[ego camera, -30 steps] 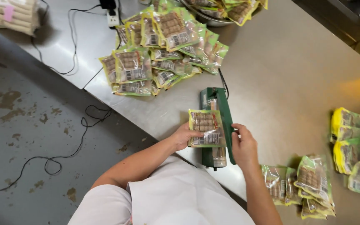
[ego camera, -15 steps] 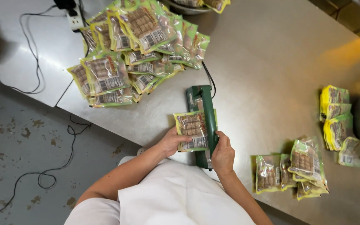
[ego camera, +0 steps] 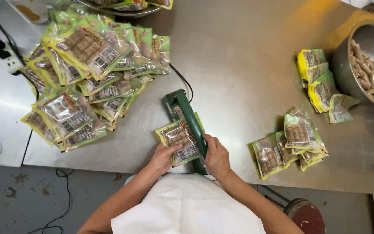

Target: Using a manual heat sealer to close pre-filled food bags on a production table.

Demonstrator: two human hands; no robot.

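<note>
Low in the middle of the frame, the left hand pinches the near edge of a clear-and-green snack pouch, its grip closed on the packet. The pouch lies across the green heat sealer, with its right end under the sealer's arm. The right hand presses down on the handle end of that arm, fingers wrapped over it, so its grip is clenched on the sealer rather than on the pouch.

By my judgement, the main risk is a crooked or incomplete seal: the pouch sits at a slight angle to the bar, and if the left hand lets it slide, the seam could land across the contents or miss a corner. The left fingertips are also close to the hot bar and could be pinched or scorched.

At upper left a large heap of filled pouches spreads over the steel surface, near the sealer but not touching it. The sealer's black cord runs up from its far end toward that heap. At lower right sits a smaller cluster of pouches, well apart from the hands; further right, yellow-edged pouches lie beside a metal bowl of pale sticks. Nothing stands between the hands and the sealer.
</note>
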